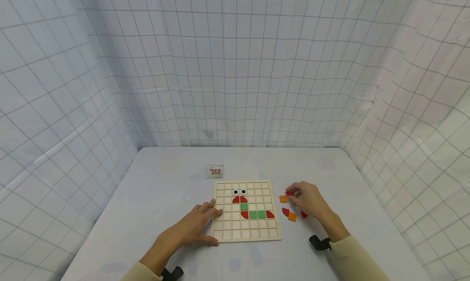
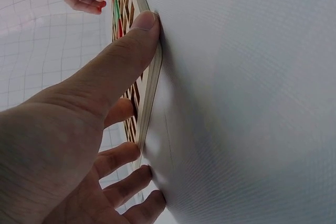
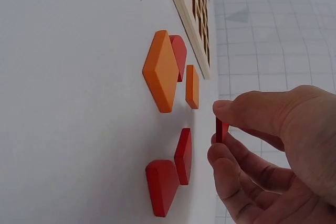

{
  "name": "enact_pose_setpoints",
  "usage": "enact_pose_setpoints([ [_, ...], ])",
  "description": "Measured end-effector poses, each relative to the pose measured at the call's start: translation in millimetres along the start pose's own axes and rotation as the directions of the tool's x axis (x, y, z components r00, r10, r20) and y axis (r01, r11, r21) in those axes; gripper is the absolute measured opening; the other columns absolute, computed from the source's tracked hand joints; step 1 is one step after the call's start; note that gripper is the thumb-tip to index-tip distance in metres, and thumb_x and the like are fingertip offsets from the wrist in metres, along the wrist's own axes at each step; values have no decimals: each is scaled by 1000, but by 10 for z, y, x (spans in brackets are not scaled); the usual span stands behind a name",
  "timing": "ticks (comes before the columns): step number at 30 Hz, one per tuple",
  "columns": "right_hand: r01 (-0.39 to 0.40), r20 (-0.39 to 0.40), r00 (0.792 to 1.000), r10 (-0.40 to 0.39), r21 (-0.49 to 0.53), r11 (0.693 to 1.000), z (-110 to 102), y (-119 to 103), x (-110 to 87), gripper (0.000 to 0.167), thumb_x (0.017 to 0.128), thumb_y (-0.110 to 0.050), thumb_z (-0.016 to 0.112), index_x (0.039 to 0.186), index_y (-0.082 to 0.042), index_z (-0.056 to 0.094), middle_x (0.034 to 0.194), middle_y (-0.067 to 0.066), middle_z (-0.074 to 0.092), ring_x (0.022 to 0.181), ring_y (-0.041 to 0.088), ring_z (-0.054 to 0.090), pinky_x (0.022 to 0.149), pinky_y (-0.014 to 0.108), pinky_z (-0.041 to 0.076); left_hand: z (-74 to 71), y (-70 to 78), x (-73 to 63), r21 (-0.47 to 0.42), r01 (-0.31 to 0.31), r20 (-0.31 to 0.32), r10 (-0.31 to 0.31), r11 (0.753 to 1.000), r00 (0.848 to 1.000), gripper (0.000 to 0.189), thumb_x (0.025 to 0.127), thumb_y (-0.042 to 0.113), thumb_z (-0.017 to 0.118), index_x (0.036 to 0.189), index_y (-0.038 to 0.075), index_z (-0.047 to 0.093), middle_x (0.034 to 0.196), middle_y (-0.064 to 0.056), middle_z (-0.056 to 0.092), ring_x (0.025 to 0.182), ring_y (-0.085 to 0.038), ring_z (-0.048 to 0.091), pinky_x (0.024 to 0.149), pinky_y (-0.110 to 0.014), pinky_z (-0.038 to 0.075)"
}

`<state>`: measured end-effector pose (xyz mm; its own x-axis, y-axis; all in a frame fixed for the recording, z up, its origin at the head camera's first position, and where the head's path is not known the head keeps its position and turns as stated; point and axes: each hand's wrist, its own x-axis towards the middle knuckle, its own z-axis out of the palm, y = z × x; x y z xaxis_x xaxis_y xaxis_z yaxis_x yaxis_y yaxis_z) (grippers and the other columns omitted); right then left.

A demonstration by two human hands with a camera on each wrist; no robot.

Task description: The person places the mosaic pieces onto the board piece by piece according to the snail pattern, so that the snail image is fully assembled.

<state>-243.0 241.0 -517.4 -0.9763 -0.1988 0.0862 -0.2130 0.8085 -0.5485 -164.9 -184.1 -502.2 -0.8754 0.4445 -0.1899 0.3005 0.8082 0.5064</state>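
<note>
At the wooden grid board [image 1: 227,234], my left hand [image 1: 192,228] rests along the left side with fingers spread, its thumb [image 2: 144,22] against the near edge by the corner. Set into the grid are two eye tiles [image 1: 236,192], several red quarter-circle tiles [image 1: 236,200] and green square tiles [image 1: 244,206]. Right of the board, my right hand [image 1: 310,199] pinches a red quarter-circle tile [image 3: 219,129] between thumb and fingertips, raised over the table. Below it in the right wrist view lie loose orange square tiles [image 3: 161,72] and red tiles [image 3: 163,187].
A small picture card [image 1: 215,171] with a red and green figure lies beyond the board's far left corner. The white table [image 1: 176,162] is enclosed by grid-patterned curtains [image 1: 227,69] at the back and both sides.
</note>
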Motion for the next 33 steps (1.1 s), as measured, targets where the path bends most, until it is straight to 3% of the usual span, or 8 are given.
enact_pose_setpoints([
  [14,90,30,995,-93,96,991,36,-199,107,19,102,-2,87,120,-8,87,119,8,84,104,24,82,99,47,73,-31,38,-16,-12,-6,-3,6,1000,1000,97,84,45,106,166,16,64,189,-23,38,165,-56,47,130,-73,49],
  [26,145,82,984,-159,154,977,157,-438,190,16,103,-2,85,116,-12,88,123,7,83,106,23,83,96,39,74,-36,55,-15,-22,-2,-8,2,1000,1000,96,84,44,107,166,17,64,189,-22,37,165,-54,46,130,-72,49],
  [33,220,88,968,-236,162,962,242,-520,258,12,104,-6,87,115,-10,89,119,6,84,101,21,84,96,39,73,-36,54,-17,-16,-6,-5,6,1000,1000,97,84,44,106,166,16,63,189,-23,37,165,-55,46,130,-72,50],
])
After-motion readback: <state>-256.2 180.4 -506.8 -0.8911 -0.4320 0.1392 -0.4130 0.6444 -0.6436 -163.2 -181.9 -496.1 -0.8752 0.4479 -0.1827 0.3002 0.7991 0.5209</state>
